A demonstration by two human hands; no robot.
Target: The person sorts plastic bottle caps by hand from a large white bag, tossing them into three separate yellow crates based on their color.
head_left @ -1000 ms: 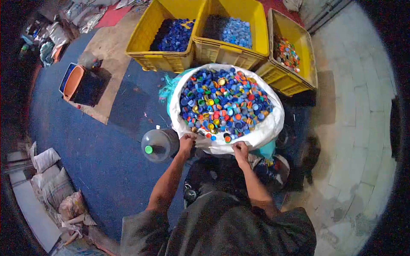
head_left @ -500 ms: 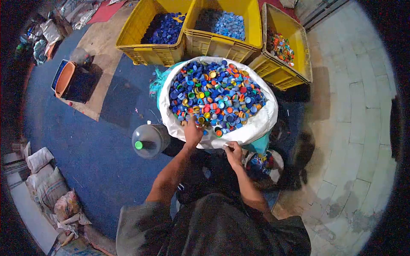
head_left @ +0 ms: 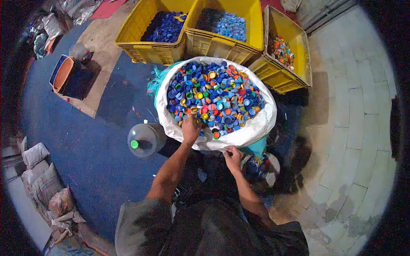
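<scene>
A large white sack [head_left: 265, 121] with a rolled-down rim stands in front of me, heaped with plastic bottle caps [head_left: 220, 96] in blue, orange, yellow, green and red. At the near left of the heap, my left hand [head_left: 191, 129] is among the caps, its fingers bent about a yellowish cap. Some of its fingertips are hidden. My right hand [head_left: 232, 158] is just below the sack's near rim with thumb and fingers pinched together. What lies between them is too small to make out.
Behind the sack stand three yellow crates [head_left: 149, 49] holding sorted caps. A clear jug with a green cap [head_left: 145, 140] lies left of the sack. An orange-rimmed container [head_left: 64, 74] is farther left. Another small bag of caps [head_left: 260, 166] sits beside my right arm.
My left hand has shifted slightly left and still works among the caps. My right hand stays near the rim; the white bit seen at its fingertips is no longer visible. The view has shifted slightly.
</scene>
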